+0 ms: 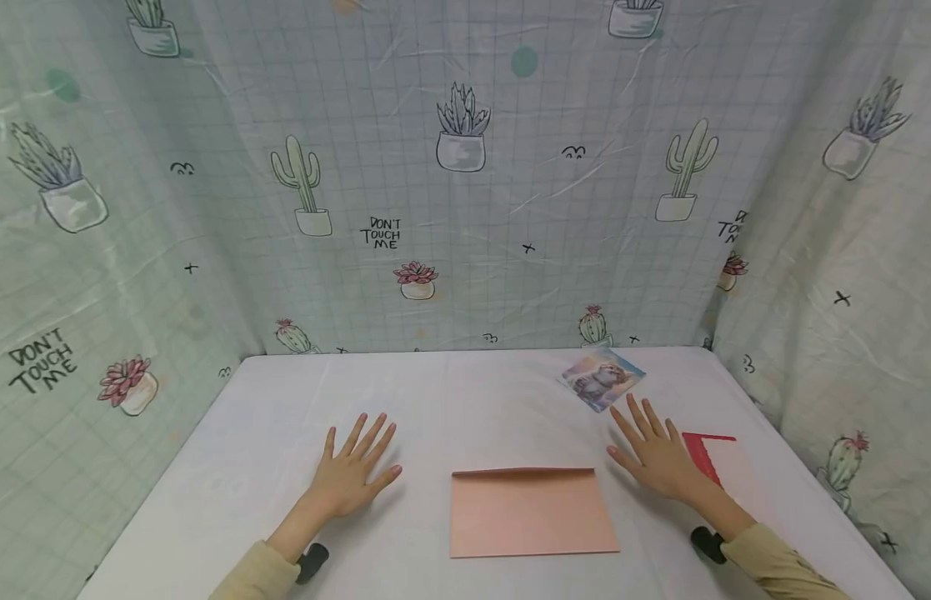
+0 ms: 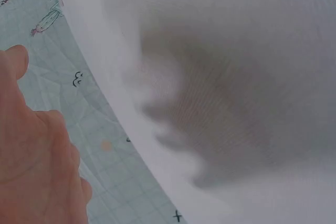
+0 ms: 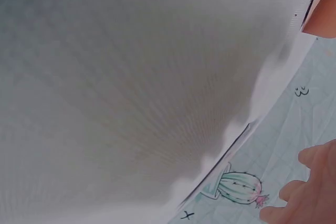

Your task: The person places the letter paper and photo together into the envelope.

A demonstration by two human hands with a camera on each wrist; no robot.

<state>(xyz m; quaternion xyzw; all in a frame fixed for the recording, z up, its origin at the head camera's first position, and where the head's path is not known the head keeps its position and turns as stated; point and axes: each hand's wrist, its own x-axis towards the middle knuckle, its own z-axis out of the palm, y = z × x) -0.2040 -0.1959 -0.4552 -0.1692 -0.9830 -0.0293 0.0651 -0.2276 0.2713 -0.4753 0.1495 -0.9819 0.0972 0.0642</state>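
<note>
My left hand [image 1: 348, 477] is spread palm down over the white table, left of a peach-coloured envelope [image 1: 533, 518], with nothing in it. On the envelope's other side my right hand [image 1: 658, 460] has its fingers spread too and holds nothing. Its fingertips point toward a small square picture card [image 1: 603, 379] showing a fluffy animal in pastel colours. Partly behind the right hand and forearm lies a pale sheet with a red scalloped edge [image 1: 701, 457]. Each wrist view shows part of a hand, a shadow on the tabletop and a peach corner.
The white tabletop [image 1: 465, 408] runs back to a hanging curtain [image 1: 465, 208] printed with cacti, which also encloses both sides. Dark straps with small black devices [image 1: 312, 563] sit on the wrists beside the beige sleeves [image 1: 258, 573].
</note>
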